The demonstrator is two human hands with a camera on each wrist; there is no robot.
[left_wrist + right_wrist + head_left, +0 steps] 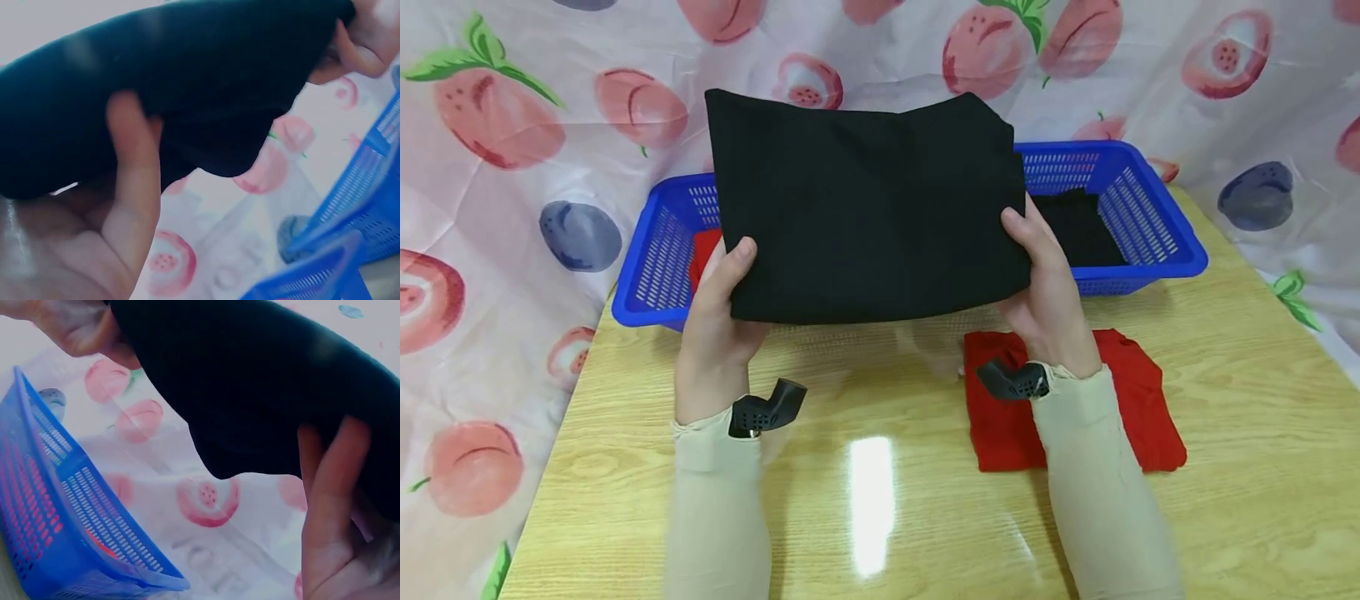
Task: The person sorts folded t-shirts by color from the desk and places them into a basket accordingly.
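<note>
A black folded cloth (pixel 872 217) is held up in front of me, spread between both hands above the table. My left hand (pixel 715 317) pinches its lower left edge, thumb on the near face. At the right edge my right hand (pixel 1051 287) grips it the same way, with the other fingers behind the fabric. In the left wrist view the cloth (pixel 206 75) sags between the hands. The right wrist view shows its loose lower edge (pixel 225 465) hanging in a fold. A red folded cloth (pixel 1007 425) lies on the table beneath my right forearm.
Behind the black cloth stand a blue basket (pixel 651 250) on the left, with red fabric (pixel 703 250) in it, and a blue basket (pixel 1157 217) on the right, with black fabric (pixel 1078 229) in it. A fruit-print sheet (pixel 647 33) hangs behind the wooden table (pixel 820 500).
</note>
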